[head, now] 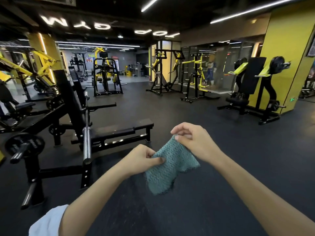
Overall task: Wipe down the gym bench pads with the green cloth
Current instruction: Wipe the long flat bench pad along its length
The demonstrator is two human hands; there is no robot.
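I hold the green cloth point(167, 166) in front of me, over the dark floor. My left hand point(142, 158) pinches its left edge between thumb and fingers. Higher up, my right hand point(192, 139) pinches the cloth's top corner. The cloth hangs spread between the two hands, its lower end loose. The black flat bench pad point(127, 127) lies ahead and to the left, a little beyond my hands, inside a bench press rack.
A chrome barbell point(87, 126) with a black plate point(24, 145) rests on the rack point(76, 92) left of the bench. More black and yellow machines stand around the room. A padded machine point(252, 79) stands at the right by a yellow column. Open dark floor stretches ahead.
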